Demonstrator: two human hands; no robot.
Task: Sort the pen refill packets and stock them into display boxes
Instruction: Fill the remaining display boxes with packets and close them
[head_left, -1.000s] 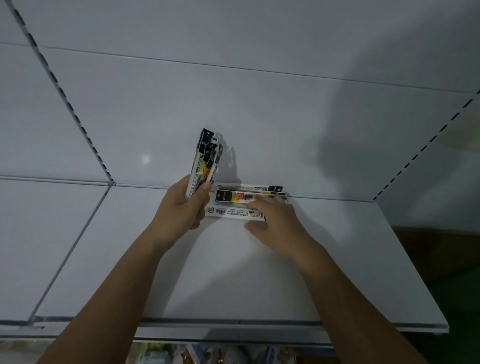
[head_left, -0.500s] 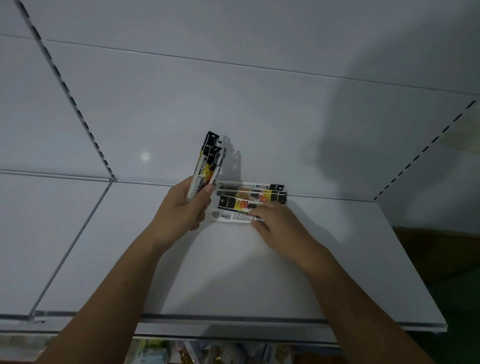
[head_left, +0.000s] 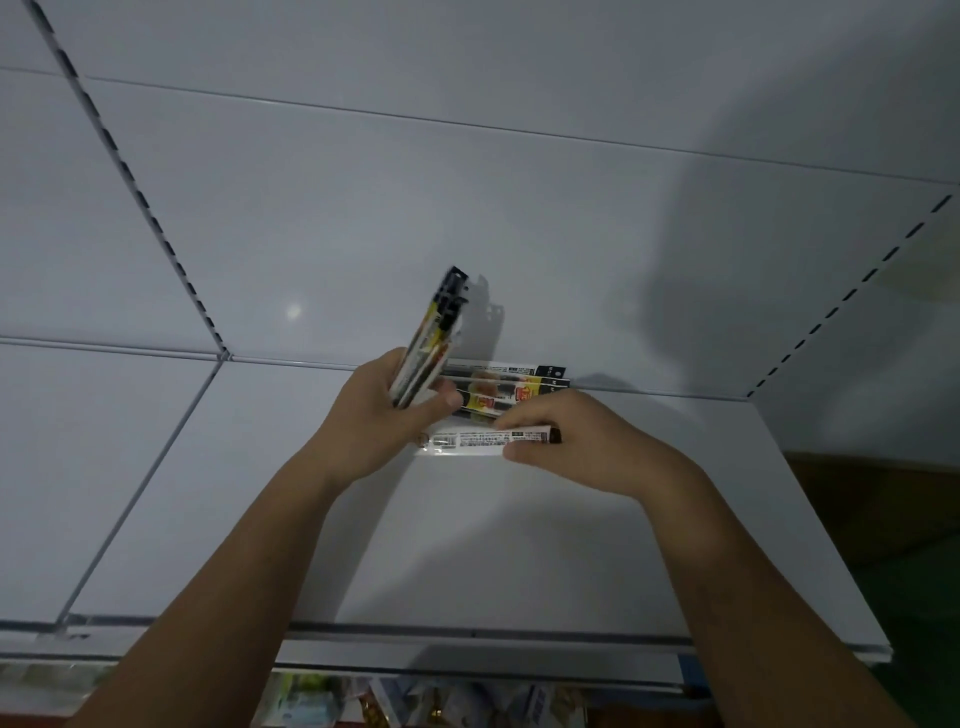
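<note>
A bundle of refill pkts (head_left: 434, 338) is gripped in the L hand (head_left: 374, 421), fingers & thumb curled round its lower end. The bundle is held tilted, black header ends up and leaning a bit to the right, clear of the shelf (head_left: 467, 545).

One single pkt (head_left: 478, 440) is pinched at its right end by the R hand (head_left: 582, 441), fingertips on top & thumb underneath. It is held approx. level, white printed back w/ barcode turned to the camera, left end just beside the L hand. Whether it touches the shelf can't be told.

Behind both hands, a few loose pkts (head_left: 509, 384) are laid flat on the shelf, side by side along its rear edge, close to the back panel (head_left: 415, 208), black ends to the right. Yellow/red label patches are seen on them; their left ends are hidden by the L hand.

A slotted upright (head_left: 130, 176) is fixed on the back panel at left, another at far right. Below the shelf's front edge, packaged goods (head_left: 415, 701) are glimpsed, too blurred to be identified.
</note>
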